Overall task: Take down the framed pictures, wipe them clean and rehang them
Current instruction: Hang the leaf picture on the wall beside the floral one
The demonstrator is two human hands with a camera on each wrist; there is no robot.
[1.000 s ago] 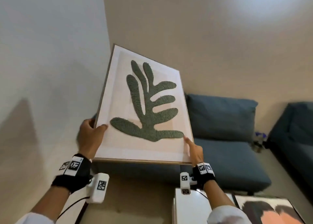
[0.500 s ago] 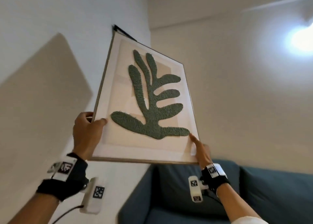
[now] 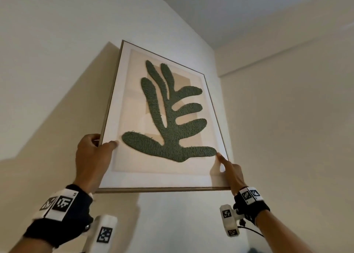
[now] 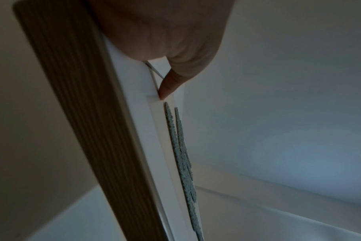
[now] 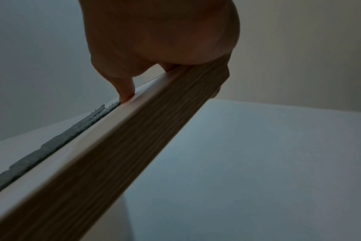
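A wooden-framed picture (image 3: 134,99) with a green leaf shape on a pale mount is held high against the cream wall (image 3: 57,61). My left hand (image 3: 93,153) grips its lower left edge, thumb on the glass and fingers behind the frame. My right hand (image 3: 229,170) grips the lower right corner, thumb on the front. The left wrist view shows the thumb pressing the mount beside the frame's wooden side (image 4: 76,114). In the right wrist view the frame's wooden edge (image 5: 134,146) runs under my hand (image 5: 159,40). The back of the frame and any hook are hidden.
The side wall (image 3: 287,138) meets the picture's wall in a corner just right of the frame. The ceiling (image 3: 249,7) is close above. A dark shadow of the frame falls on the wall to the left.
Both hands have lifted the picture from sofa height up along the wall toward the ceiling. The view tilted up and the sofa has dropped out of sight. The grips are unchanged.
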